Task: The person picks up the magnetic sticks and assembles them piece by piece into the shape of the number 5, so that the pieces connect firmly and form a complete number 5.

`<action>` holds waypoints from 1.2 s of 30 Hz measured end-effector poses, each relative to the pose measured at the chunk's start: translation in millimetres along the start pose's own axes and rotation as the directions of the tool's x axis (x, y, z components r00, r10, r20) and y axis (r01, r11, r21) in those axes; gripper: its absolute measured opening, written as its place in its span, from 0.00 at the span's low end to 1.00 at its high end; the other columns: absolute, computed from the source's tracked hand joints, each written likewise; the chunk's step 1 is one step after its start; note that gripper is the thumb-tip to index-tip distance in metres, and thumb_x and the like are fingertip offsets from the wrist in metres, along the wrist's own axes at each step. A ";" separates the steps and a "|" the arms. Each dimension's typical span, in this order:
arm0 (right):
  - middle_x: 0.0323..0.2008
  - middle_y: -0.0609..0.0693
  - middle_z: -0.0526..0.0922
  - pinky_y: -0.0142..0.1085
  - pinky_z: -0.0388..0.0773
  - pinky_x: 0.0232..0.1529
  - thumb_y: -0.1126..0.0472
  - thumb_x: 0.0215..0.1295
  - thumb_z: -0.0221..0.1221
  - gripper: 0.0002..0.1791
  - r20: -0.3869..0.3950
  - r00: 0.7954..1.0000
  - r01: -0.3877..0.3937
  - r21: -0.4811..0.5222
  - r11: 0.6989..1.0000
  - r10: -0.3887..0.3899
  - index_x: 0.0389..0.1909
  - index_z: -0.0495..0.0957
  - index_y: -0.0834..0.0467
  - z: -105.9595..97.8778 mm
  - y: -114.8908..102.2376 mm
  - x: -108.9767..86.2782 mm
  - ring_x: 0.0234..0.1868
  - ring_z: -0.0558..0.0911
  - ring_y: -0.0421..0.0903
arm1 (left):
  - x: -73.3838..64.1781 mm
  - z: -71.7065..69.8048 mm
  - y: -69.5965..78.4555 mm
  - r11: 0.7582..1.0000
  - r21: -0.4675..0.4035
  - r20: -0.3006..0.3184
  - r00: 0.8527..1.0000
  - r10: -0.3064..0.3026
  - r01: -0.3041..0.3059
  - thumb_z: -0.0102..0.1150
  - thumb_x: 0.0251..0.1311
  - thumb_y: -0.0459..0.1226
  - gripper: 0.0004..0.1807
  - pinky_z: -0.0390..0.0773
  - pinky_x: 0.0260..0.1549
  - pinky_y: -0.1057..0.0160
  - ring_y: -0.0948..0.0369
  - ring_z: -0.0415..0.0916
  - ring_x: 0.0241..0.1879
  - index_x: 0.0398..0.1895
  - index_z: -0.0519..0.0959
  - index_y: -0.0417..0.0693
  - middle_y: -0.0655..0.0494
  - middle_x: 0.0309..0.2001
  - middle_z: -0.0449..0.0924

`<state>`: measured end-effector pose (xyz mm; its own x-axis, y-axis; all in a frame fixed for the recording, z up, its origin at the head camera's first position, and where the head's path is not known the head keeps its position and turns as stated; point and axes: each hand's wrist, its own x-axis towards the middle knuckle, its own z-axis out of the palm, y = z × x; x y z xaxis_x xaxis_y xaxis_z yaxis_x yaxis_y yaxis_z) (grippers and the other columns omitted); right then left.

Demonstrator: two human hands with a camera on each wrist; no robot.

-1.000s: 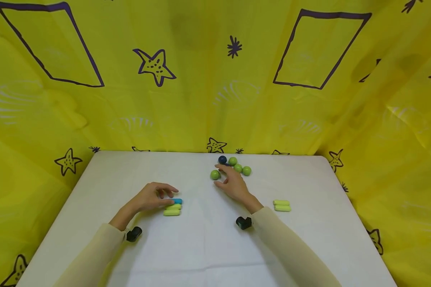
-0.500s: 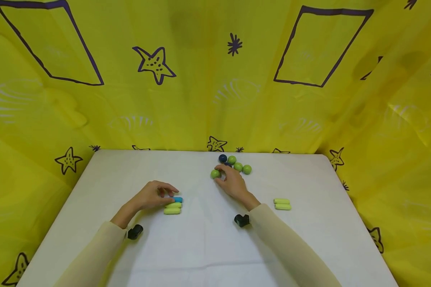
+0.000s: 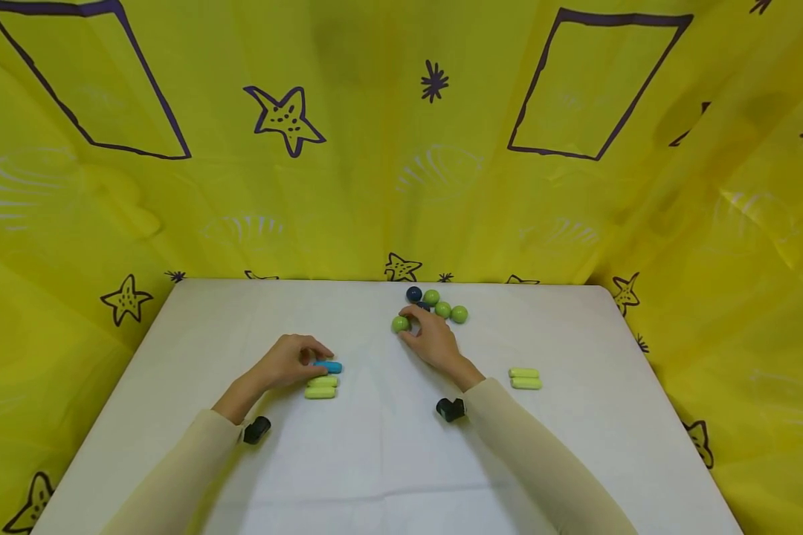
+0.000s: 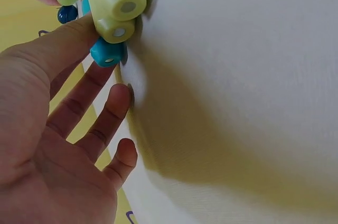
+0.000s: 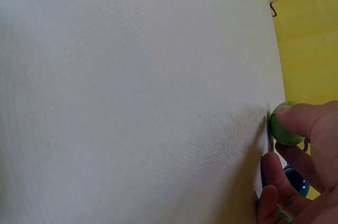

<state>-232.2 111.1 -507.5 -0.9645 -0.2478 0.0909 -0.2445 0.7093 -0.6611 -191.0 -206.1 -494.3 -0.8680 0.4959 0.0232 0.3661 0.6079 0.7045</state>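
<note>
Nearest, two cream sleeves (image 3: pixel 174 475) reach in over the white, finely textured desk (image 3: pixel 381 461), a small black wrist camera (image 3: pixel 257 429) at the left cuff and another black device (image 3: pixel 450 409) at the right. Left of the desk's middle, two short, smooth yellow-green sticks (image 3: pixel 320 393) lie side by side, roughly parallel to the far edge, just on the near side of the left hand's thumb. Toward the right edge, well apart from both hands, lies a matching yellow-green pair (image 3: pixel 525 383). Just beyond the left-hand pair, the left hand (image 3: pixel 284 364) pinches a short bright-blue stick (image 3: pixel 333 367) between thumb and fingers, one end poking out toward the desk's middle; its other fingers spread loosely in the left wrist view. Farther off, near the middle of the far edge, the right hand (image 3: pixel 435 343) pinches a glossy green ball (image 3: pixel 400 324) between thumb and fingertip. Just past its knuckles, a dark-blue ball (image 3: pixel 424 305) is partly hidden, beside a loose cluster of glossy green balls (image 3: pixel 459 314); a second dark-blue ball (image 3: pixel 413 294) sits closest to the far edge. Behind that edge hangs a yellow curtain (image 3: pixel 361 186) printed with starfish and shells.
</note>
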 end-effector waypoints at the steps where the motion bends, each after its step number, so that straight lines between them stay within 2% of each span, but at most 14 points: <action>1: 0.47 0.49 0.85 0.36 0.73 0.31 0.60 0.66 0.69 0.20 -0.001 1.000 0.002 0.003 1.000 -0.002 0.58 0.80 0.51 -0.1 0.0 0.1 0.28 0.76 0.41 | 0.1 -0.4 -0.1 1.000 -0.003 0.002 1.000 0.005 -0.005 0.74 0.57 0.33 0.11 0.70 0.31 0.66 0.60 0.70 0.30 0.43 0.89 0.43 0.59 0.35 0.85; 7: 0.48 0.50 0.86 0.36 0.73 0.30 0.60 0.66 0.69 0.19 -0.008 1.000 0.011 0.017 1.000 -0.011 0.57 0.81 0.53 -0.1 0.4 -0.1 0.28 0.76 0.42 | 1.3 -1.5 -0.9 0.999 -0.014 0.010 1.000 0.029 -0.029 0.74 0.58 0.33 0.06 0.68 0.31 0.67 0.55 0.71 0.30 0.38 0.89 0.43 0.57 0.35 0.86; 12: 0.49 0.49 0.85 0.36 0.73 0.32 0.59 0.67 0.69 0.20 0.011 1.000 -0.004 0.015 1.000 0.003 0.59 0.81 0.53 -0.3 0.7 -0.2 0.30 0.76 0.41 | 0.6 -0.6 -0.4 1.000 -0.012 0.010 1.000 0.006 -0.006 0.75 0.57 0.34 0.06 0.68 0.31 0.67 0.57 0.70 0.31 0.37 0.89 0.43 0.57 0.34 0.86; 18: 0.51 0.51 0.85 0.35 0.74 0.33 0.61 0.66 0.69 0.19 0.038 0.998 0.040 0.068 0.997 -0.042 0.57 0.81 0.57 -6.6 2.2 -3.4 0.30 0.75 0.41 | 1.4 -0.4 1.5 1.000 -0.018 0.003 1.000 -0.017 0.017 0.75 0.57 0.34 0.06 0.70 0.31 0.66 0.60 0.70 0.30 0.37 0.89 0.44 0.61 0.32 0.84; 22: 0.50 0.52 0.85 0.34 0.73 0.32 0.63 0.66 0.69 0.18 0.065 0.996 0.061 0.109 0.992 -0.068 0.56 0.81 0.58 -12.1 5.9 -8.8 0.29 0.75 0.41 | 3.2 -1.7 4.6 0.999 -0.031 -0.007 0.999 -0.032 0.032 0.76 0.56 0.35 0.07 0.70 0.32 0.65 0.58 0.71 0.32 0.37 0.88 0.45 0.61 0.31 0.83; 28: 0.49 0.52 0.85 0.32 0.73 0.31 0.63 0.65 0.69 0.19 0.083 0.994 0.054 0.120 0.991 -0.064 0.56 0.82 0.58 -18.2 14.2 -19.9 0.28 0.74 0.40 | 7.1 0.0 9.1 0.998 -0.058 -0.023 0.999 -0.037 0.035 0.77 0.55 0.34 0.08 0.71 0.31 0.65 0.59 0.71 0.31 0.37 0.88 0.44 0.60 0.30 0.82; 36: 0.44 0.50 0.84 0.32 0.70 0.29 0.63 0.65 0.69 0.18 0.092 0.995 0.031 0.148 0.988 -0.045 0.55 0.82 0.57 -27.8 20.5 -39.4 0.27 0.73 0.40 | 14.2 9.9 16.1 0.996 -0.090 -0.050 0.999 -0.009 0.005 0.77 0.54 0.33 0.09 0.71 0.32 0.65 0.57 0.72 0.32 0.37 0.88 0.43 0.59 0.31 0.82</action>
<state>-202.0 153.7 -504.0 -0.9393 -0.3392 0.0514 -0.2567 0.5956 -0.7611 -194.1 -183.1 -489.7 -0.8869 0.4589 0.0520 0.3305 0.5520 0.7655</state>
